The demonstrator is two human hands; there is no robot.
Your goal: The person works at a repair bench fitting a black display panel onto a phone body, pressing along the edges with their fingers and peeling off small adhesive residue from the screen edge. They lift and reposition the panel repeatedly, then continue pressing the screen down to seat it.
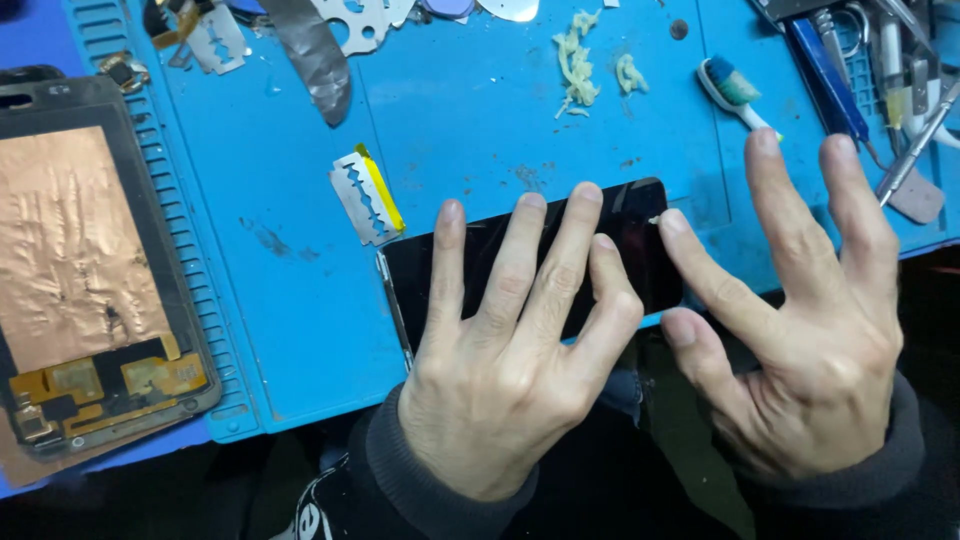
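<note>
Black phone screen [640,230], left hand [510,370] flat, right hand [810,330] spread

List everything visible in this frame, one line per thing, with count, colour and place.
phone screen panel: 1, black, mat's near edge, under both hands
razor blade: 1, silver with yellow strip, left of the panel
work mat: 1, blue, covers the bench
opened phone back: 1, copper foil in dark frame, far left
toothbrush: 1, white, teal bristles, upper right
glue scraps: several, pale yellow, top centre
hand tools: several, metal and blue, top right
left hand: flat on panel
right hand: forefinger on panel
</note>
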